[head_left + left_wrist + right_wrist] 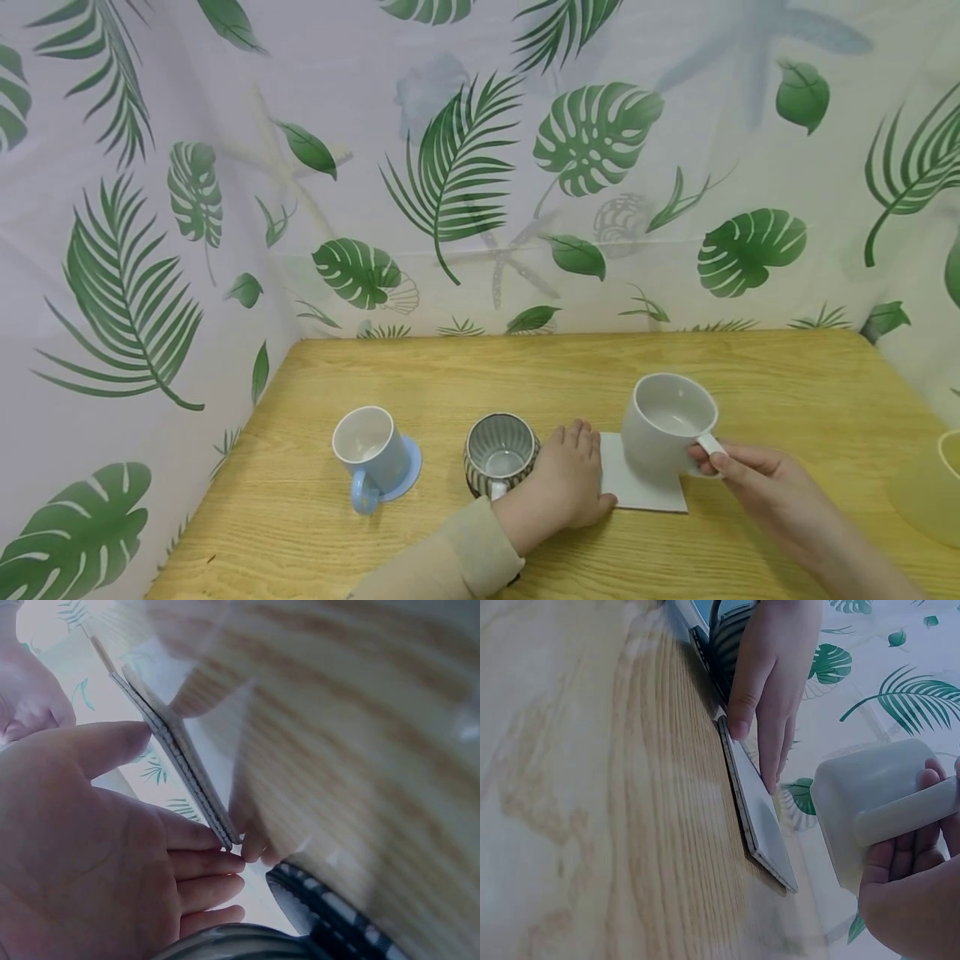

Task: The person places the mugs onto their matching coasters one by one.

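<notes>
My right hand (768, 490) grips a white mug (651, 437) by its handle. The mug is raised above a white square coaster (651, 497), and the right wrist view shows a gap between the two. At the coaster's left edge lies my left hand (561, 482), its thumb and fingers extended and touching that edge. In the left wrist view the coaster (176, 754) stands against the thumb and fingertips. Just left of that hand is a ribbed grey mug (480, 468), partly hidden by the wrist, on a dark coaster (300, 896).
A light blue mug (381, 467) stands on a round blue coaster (412, 473) at the left of the wooden table (420, 367). A pale yellow translucent container (926, 492) is at the right edge. Leaf-patterned cloth (480, 167) encloses the back and sides.
</notes>
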### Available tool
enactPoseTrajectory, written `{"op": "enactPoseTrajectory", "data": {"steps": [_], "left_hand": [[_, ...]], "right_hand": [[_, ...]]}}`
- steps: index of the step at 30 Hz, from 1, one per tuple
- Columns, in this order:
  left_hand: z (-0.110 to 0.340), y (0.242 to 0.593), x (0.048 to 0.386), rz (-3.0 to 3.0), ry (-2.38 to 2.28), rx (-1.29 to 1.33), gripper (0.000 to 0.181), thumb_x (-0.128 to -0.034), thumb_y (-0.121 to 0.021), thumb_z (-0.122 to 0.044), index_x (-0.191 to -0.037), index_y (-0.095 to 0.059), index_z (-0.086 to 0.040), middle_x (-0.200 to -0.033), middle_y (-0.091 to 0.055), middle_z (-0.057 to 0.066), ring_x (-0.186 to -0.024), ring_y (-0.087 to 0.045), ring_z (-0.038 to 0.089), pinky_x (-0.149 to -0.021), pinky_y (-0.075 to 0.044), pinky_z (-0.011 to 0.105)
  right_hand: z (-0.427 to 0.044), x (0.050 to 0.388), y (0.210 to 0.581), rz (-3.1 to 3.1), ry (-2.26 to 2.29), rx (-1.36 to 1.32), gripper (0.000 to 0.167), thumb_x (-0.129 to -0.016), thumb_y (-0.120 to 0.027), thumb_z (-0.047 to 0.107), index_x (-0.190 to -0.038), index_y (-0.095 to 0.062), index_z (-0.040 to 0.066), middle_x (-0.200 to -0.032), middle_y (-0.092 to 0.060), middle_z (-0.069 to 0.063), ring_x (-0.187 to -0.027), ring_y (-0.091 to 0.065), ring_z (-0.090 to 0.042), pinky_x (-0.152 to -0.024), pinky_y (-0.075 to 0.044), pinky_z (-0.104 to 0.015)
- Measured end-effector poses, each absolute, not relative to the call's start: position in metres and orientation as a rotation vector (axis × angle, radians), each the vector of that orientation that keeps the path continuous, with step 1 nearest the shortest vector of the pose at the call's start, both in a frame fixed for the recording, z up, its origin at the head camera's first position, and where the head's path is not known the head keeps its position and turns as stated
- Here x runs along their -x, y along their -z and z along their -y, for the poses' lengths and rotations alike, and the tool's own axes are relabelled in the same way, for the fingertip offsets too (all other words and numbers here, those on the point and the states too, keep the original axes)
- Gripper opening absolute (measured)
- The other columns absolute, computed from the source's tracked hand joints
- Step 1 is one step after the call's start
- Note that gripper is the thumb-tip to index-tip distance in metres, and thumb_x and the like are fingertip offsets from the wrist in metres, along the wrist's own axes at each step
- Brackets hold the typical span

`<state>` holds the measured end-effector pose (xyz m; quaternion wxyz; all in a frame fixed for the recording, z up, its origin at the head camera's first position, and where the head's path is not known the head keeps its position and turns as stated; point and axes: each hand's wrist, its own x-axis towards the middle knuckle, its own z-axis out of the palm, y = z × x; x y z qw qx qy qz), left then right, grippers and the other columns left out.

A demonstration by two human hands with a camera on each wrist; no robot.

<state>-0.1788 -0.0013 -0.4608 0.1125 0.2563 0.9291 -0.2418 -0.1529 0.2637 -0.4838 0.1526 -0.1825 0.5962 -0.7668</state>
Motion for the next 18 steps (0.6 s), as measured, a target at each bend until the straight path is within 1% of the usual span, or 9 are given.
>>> {"op": "enactPoseTrajectory", "data": {"steps": [3, 9, 14, 18], "left_hand": [[0.001, 0.46, 0.178, -2.724, 0.71, -0.753, 0.086, -0.1036, -0.032, -0.076, -0.17, -0.027, -0.022, -0.176, -0.027, -0.005, -0.164, -0.024, 0.012, -0.133, -0.025, 0.027], [0.001, 0.461, 0.178, -2.724, 0.707, -0.754, 0.086, -0.1036, -0.032, -0.077, -0.17, -0.027, -0.022, -0.177, -0.027, -0.005, -0.164, -0.024, 0.012, -0.133, -0.025, 0.027], [0.001, 0.46, 0.178, -2.724, 0.71, -0.75, 0.086, -0.1036, -0.032, -0.077, -0.17, -0.027, -0.022, -0.177, -0.027, -0.005, -0.164, -0.024, 0.012, -0.133, -0.025, 0.027], [0.001, 0.461, 0.178, -2.727, 0.712, -0.747, 0.085, -0.1036, -0.032, -0.076, -0.17, -0.028, -0.022, -0.177, -0.027, -0.005, -0.164, -0.024, 0.012, -0.133, -0.026, 0.027]], "right_hand": [[-0.261, 0.15, 0.485, -1.727, 2.201, 0.517, 0.043, -0.114, -0.04, -0.001, -0.125, -0.08, 0.01, -0.122, -0.08, 0.012, -0.123, -0.065, 0.004, -0.097, -0.043, -0.005], [-0.256, 0.145, 0.484, -1.806, 2.183, 0.415, 0.041, -0.114, -0.042, 0.002, -0.125, -0.08, 0.014, -0.12, -0.079, 0.014, -0.12, -0.065, 0.006, -0.095, -0.044, -0.004], [-0.25, 0.139, 0.486, -1.845, 2.207, 0.359, 0.04, -0.114, -0.044, 0.002, -0.123, -0.081, 0.013, -0.119, -0.08, 0.014, -0.117, -0.065, 0.006, -0.093, -0.043, -0.005], [-0.247, 0.136, 0.487, -1.734, 2.268, 0.356, 0.041, -0.114, -0.042, 0.001, -0.121, -0.081, 0.011, -0.12, -0.08, 0.012, -0.116, -0.068, 0.005, -0.096, -0.047, -0.005]]}}
